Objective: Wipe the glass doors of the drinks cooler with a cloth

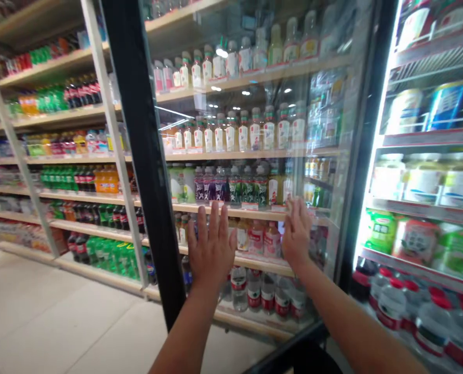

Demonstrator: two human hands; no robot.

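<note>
A black-framed glass door (254,130) of a lit drinks fridge stands swung out in front of me. My left hand (211,248) lies flat on the glass with its fingers stretched upward. My right hand (296,232) is also open, its palm pressed against the glass a little further right. Neither hand holds anything. Through the glass I see wooden shelves with rows of bottles (231,132).
To the right the open fridge (426,140) shows lit wire shelves with cans, jars and red-capped water bottles (410,306). On the left, long wooden shelves (71,114) carry soda bottles. Pale tiled floor (40,311) runs along the aisle.
</note>
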